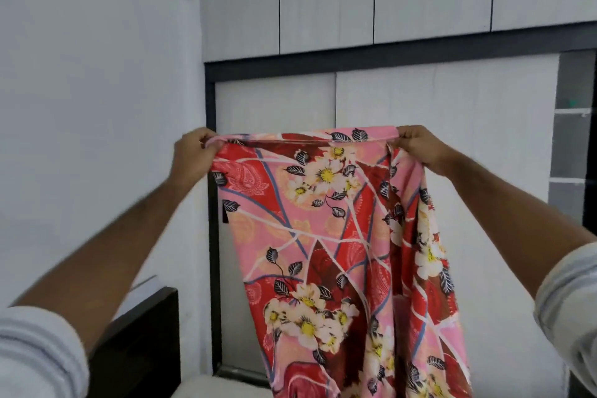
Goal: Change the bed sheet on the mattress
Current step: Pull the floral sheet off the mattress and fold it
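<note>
A red and pink floral bed sheet [329,236] hangs in front of me, stretched along its top edge and falling past the bottom of the frame. My left hand [193,152] grips the upper left corner of the sheet. My right hand [416,147] pinches the upper right corner at about the same height. Both arms are raised and extended, with white sleeves rolled up near the frame's lower corners. A pale strip of mattress [223,386] shows at the bottom, left of the hanging sheet.
A white wardrobe with a dark frame [387,55] stands straight ahead, upper cabinets above it. A white wall [97,74] is on the left. A dark headboard [142,339] sits low at the left. Grey shelves [571,145] are at the right edge.
</note>
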`<control>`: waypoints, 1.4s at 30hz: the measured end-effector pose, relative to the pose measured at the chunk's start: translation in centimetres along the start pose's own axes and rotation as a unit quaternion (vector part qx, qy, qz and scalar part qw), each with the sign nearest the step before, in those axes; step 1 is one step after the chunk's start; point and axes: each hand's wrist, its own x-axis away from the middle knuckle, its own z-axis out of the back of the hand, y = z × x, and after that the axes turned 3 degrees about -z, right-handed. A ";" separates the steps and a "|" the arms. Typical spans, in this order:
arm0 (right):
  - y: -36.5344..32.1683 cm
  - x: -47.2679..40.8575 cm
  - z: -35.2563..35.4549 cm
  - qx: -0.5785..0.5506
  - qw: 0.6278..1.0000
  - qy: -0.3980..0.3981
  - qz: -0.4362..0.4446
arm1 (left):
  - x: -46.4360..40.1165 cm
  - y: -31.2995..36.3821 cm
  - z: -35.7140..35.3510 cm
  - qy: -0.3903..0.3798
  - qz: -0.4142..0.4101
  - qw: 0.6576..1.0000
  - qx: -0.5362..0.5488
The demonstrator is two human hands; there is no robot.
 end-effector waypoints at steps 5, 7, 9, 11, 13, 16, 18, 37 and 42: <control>-6.2 3.9 -0.7 0.010 0.999 0.036 0.026 | 1.5 4.0 2.1 0.042 0.126 0.951 0.280; -9.1 5.9 -1.1 0.007 0.998 0.048 0.035 | 1.9 5.1 4.7 0.052 0.122 0.940 0.315; -12.0 7.9 -1.3 -0.010 0.998 0.040 0.037 | 2.1 5.8 7.7 0.086 0.073 0.948 0.299; -15.1 9.4 -1.2 -0.031 0.999 -0.013 0.032 | 2.0 5.8 11.4 0.147 0.017 0.945 0.292; -18.1 10.7 -1.2 -0.057 0.994 -0.084 0.032 | 1.6 6.2 15.3 0.165 0.002 0.926 0.340; -21.4 12.5 -1.3 -0.114 0.980 -0.160 0.025 | 0.3 6.9 19.5 0.089 -0.006 0.907 0.411; -23.0 13.0 -1.2 -0.122 0.973 -0.194 0.008 | -0.2 7.9 21.5 0.036 0.013 0.911 0.410; 6.5 4.2 -13.9 0.035 0.971 -0.126 -0.202 | 4.4 -9.7 8.2 -0.041 0.200 0.975 0.084; 20.2 3.6 -17.4 0.085 0.945 0.154 -0.278 | 9.9 -16.5 0.1 -0.056 0.191 0.976 -0.083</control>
